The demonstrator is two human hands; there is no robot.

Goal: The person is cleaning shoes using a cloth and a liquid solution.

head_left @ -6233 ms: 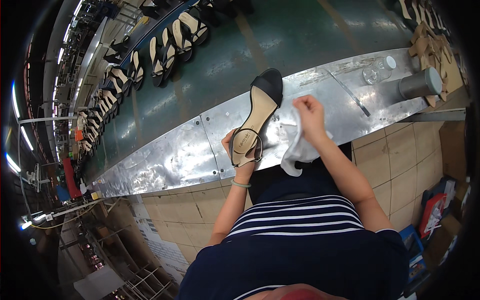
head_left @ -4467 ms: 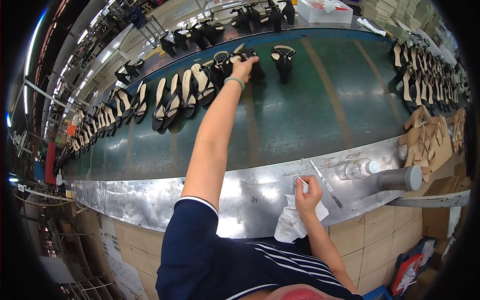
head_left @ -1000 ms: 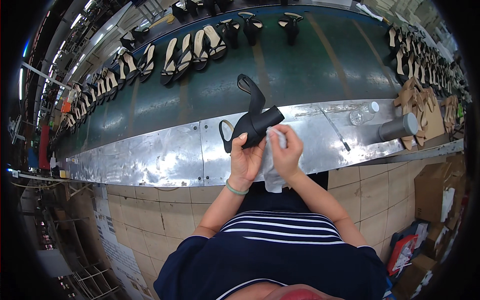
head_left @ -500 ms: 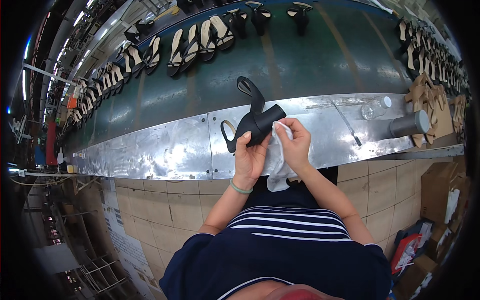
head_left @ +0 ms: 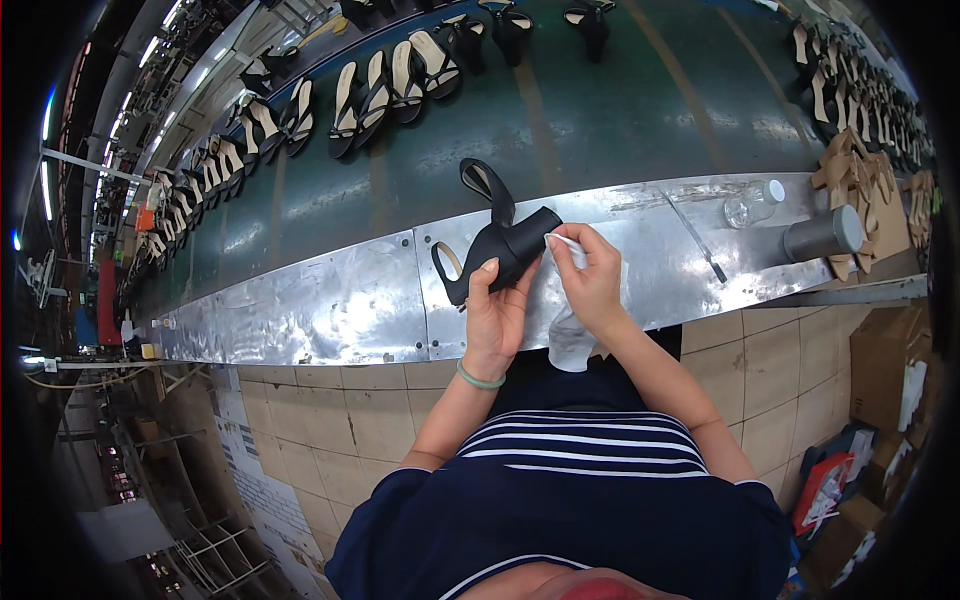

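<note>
My left hand [head_left: 496, 318] grips a black high-heeled sandal [head_left: 503, 247] from below, thumb on its side. The sandal lies tilted over the metal ledge, its block heel up to the right and its open ankle part pointing away from me. In my right hand [head_left: 594, 285], a white cloth [head_left: 571, 342] is pinched between thumb and fingers, close against the heel. The cloth's loose end hangs down past the ledge's near edge. Part of the sandal's underside is hidden by my left fingers.
Beyond the metal ledge [head_left: 320, 305] runs a green conveyor belt [head_left: 620, 130] with rows of black sandals [head_left: 405, 85]. On the ledge's right are a thin brush-like tool [head_left: 692, 236], a clear bottle [head_left: 752, 205] and a grey cylinder [head_left: 822, 236]. Tan sandals [head_left: 850, 190] stand at far right.
My right fingers have bunched the cloth tighter at the heel, and less of it spreads out beside my hand. The left hand keeps its hold on the sandal. The view has shifted slightly.
</note>
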